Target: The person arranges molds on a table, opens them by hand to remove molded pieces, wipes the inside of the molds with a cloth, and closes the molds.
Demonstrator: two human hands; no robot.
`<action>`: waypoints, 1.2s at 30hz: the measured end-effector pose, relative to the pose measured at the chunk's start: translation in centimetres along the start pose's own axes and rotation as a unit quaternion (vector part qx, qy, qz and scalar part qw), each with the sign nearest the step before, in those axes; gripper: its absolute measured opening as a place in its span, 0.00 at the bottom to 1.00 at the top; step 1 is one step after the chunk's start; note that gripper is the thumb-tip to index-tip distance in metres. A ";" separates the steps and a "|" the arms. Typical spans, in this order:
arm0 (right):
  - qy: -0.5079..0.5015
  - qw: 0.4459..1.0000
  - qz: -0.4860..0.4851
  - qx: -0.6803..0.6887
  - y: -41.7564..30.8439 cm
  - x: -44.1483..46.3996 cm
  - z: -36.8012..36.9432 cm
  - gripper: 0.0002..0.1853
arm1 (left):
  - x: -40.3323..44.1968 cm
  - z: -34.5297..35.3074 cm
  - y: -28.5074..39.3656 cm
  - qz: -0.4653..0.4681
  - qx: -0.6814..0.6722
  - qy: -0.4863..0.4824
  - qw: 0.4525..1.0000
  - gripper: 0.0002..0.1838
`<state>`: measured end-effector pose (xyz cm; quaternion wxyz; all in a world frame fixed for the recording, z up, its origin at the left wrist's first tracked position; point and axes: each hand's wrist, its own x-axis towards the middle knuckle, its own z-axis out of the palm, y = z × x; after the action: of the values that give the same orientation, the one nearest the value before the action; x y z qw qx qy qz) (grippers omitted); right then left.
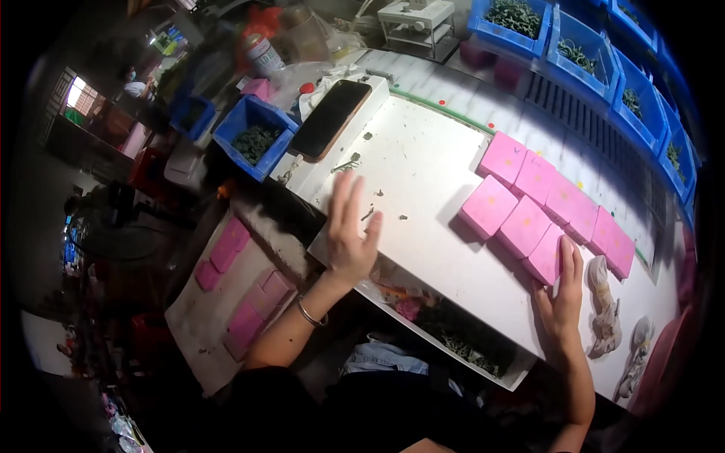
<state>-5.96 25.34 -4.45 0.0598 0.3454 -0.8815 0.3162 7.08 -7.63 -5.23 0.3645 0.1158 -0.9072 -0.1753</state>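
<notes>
My left hand [351, 234] hovers over or rests on the left part of the white work surface [430, 143]; it is empty, with its fingers stretched out. Small green plant scraps [347, 163] lie close to its fingertips. On the right, my right hand [563, 302] has its thumb and fingers around the near end of a pink block [545, 260]. That block ends a short front row, touching another pink block [525, 225]. Behind it runs a longer row of pink blocks [566, 198]. Their tops carry small yellowish marks.
A phone [332, 121] lies at the back left beside a blue bin [253, 136] of greenery. More blue bins [581, 57] stand at the back right. Below the surface, a drawer [453, 332] holds plants. Cloth bundles [604, 309] lie at right; pink blocks [257, 313] sit lower left.
</notes>
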 end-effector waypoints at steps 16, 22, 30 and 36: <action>-0.020 0.999 0.040 0.027 -0.4 0.2 -0.5 0.45 | 1.3 2.9 3.8 0.140 -0.042 -0.264 0.953 0.42; -0.005 0.998 0.030 0.048 0.0 0.2 -0.8 0.44 | -2.0 1.1 8.6 0.198 -0.134 -0.358 0.902 0.41; 0.045 0.982 0.016 0.182 0.8 -0.2 -0.9 0.47 | -2.7 2.0 13.1 0.146 -0.424 -0.402 0.798 0.27; 0.150 0.976 -0.153 0.031 0.4 -0.5 -1.5 0.46 | 1.0 4.2 15.5 -0.003 -0.413 -0.274 0.869 0.25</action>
<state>-5.98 26.76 -3.61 0.2287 0.4266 -0.7887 0.3792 2.14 7.15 -1.17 0.1148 -0.0950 -0.8153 -0.5595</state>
